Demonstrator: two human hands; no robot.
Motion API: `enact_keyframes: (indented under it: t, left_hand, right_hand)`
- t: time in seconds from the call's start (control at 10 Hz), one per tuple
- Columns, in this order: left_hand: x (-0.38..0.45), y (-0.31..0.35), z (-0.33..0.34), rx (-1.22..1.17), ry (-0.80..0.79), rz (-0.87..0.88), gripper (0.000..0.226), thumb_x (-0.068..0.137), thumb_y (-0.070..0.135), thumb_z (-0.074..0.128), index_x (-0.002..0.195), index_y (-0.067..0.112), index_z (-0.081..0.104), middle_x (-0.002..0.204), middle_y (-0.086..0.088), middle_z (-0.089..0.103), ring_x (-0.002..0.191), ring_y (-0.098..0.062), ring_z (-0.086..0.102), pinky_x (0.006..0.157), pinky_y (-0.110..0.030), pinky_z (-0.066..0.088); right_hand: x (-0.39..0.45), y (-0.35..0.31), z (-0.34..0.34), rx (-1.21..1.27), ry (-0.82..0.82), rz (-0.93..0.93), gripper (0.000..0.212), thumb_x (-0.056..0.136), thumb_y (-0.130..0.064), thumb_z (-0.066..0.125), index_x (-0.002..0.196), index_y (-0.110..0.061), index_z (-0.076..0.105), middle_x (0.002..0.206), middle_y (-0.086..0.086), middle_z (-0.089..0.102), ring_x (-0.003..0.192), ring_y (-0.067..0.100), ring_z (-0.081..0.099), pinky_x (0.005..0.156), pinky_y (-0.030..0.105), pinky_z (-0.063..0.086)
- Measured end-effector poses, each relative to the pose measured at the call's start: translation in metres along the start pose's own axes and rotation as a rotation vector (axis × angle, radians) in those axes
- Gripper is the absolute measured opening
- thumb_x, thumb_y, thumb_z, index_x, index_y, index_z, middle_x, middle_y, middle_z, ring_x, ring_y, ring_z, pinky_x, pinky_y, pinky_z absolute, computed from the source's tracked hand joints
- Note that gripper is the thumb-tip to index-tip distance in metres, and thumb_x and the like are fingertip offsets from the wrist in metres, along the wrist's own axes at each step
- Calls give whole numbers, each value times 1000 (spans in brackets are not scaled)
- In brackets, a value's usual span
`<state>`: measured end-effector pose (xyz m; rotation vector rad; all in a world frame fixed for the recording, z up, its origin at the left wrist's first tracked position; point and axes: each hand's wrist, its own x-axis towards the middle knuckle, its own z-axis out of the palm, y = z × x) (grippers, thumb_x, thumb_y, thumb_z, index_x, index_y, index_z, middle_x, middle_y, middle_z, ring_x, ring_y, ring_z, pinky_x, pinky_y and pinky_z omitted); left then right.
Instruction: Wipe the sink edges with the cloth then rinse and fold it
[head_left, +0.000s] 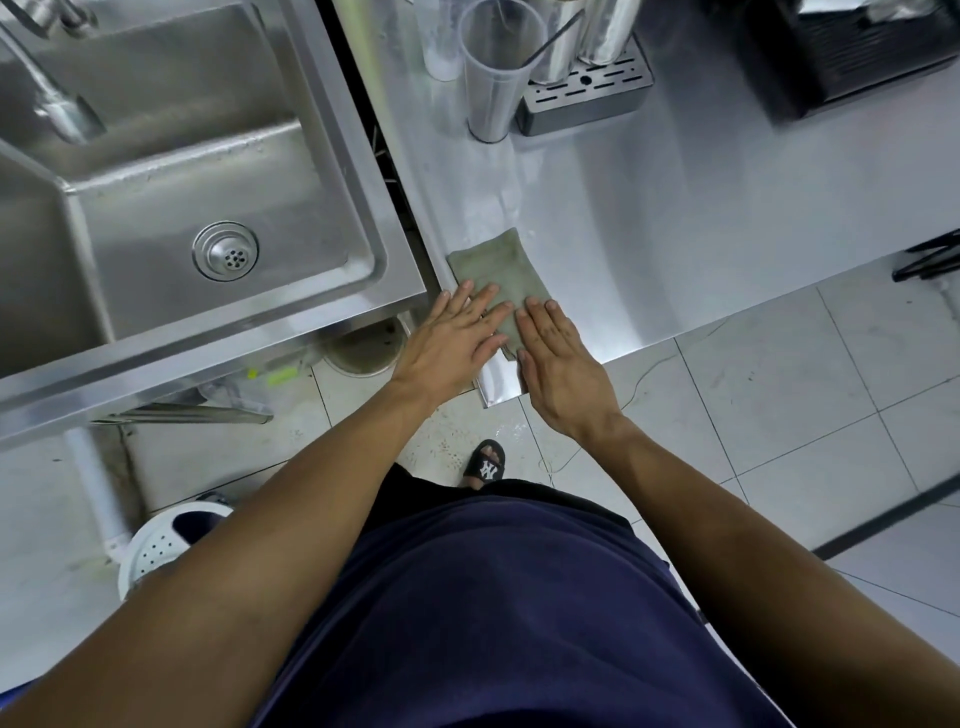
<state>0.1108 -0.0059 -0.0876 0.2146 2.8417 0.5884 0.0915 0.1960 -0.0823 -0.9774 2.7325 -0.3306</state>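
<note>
Grey-green folded cloth (496, 270) flat on brushed steel counter (675, 234), just right of stainless sink (332, 156); long axis running away from the body. Left hand (452, 338) and right hand (558, 358) side by side on near end, fingers straight, pressing flat. Far end free, beyond fingertips; probably final fold or smoothing.

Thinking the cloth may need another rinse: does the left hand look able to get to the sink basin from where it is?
Probably yes. The left hand lies flat on the cloth at the counter's corner, holding nothing, and the sink sits just to its left with nothing standing between them.
</note>
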Motion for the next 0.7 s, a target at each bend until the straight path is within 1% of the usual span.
enact_keyframes:
  t: [0.1,0.2,0.3,0.4,0.5,0.6,0.7]
  left_hand:
    - [-1,-3,0,-21,-17,3,52,111,43,34,160,29,30,171,0,18,160,-25,5,128,-41,-1]
    - [0,-3,-4,-21,-34,-1,52,110,44,35,160,30,30,171,2,18,160,-24,4,128,-40,-2]
    - [2,0,-9,-23,-52,-14,52,110,44,35,160,30,32,170,2,19,160,-24,4,128,-40,-2]
    - [5,3,-16,-11,-48,-25,49,109,43,41,156,29,42,168,2,27,159,-23,11,128,-39,0]
    - [6,5,-18,8,36,-38,42,107,40,50,145,25,58,161,2,43,155,-22,26,128,-38,7]
    - [-3,4,-16,-24,135,-8,34,105,31,59,134,18,68,149,-1,58,145,-24,45,124,-41,26]
    - [-36,-2,-5,-78,277,49,25,99,22,70,121,15,77,132,0,71,128,-21,63,108,-42,46]
  right_hand:
    - [-1,-3,3,-16,-12,3,54,113,-23,29,160,2,19,169,20,14,159,35,7,129,47,13]
    - [-2,3,4,-64,-41,-27,55,114,-26,21,161,1,11,170,19,6,160,34,0,129,45,9]
    - [0,5,0,-85,-57,-52,56,114,-27,21,161,0,10,171,18,4,160,31,-1,130,44,8]
    - [-1,3,-6,-71,-64,-51,56,114,-27,23,162,-2,11,171,17,6,160,30,1,130,41,7]
    - [0,-4,-10,-12,18,0,51,113,-24,34,159,-3,30,168,15,25,158,31,17,130,40,14]
    - [0,-2,-12,42,183,-3,32,104,-14,59,133,-2,66,143,16,62,134,36,57,117,42,43]
    - [-19,7,-9,114,361,-72,11,96,-9,71,105,-5,75,112,10,73,101,32,69,94,42,55]
